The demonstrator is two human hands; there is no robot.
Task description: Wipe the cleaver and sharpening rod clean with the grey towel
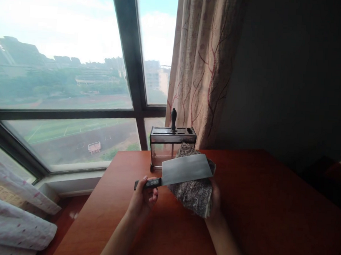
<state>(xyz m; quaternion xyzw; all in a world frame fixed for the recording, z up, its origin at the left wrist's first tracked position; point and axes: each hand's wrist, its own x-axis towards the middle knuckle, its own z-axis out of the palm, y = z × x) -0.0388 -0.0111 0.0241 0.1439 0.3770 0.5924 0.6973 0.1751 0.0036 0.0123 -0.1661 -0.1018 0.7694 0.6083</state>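
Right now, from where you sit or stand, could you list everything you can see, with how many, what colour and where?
Cleaver: 1, grey blade, black handle, in front of the cloth
Cloth: 1, mottled grey, shaggy, behind the blade
Knife holder: 1, clear with dark frame, on the table's far side
Upright handle: 1, black, atop the holder
Table: 1, reddish brown, below the hands
Window frame: 1, dark, left
Sports field: 1, green, outside
Patterned curtain: 1, beige with red branches, beyond the table
Pale curtain fabric: count unclear, whitish, lower left
Wall: 1, dark, right
Left hand: 1, bare, on the cleaver's handle
Right hand: 1, bare, at the cloth's right side
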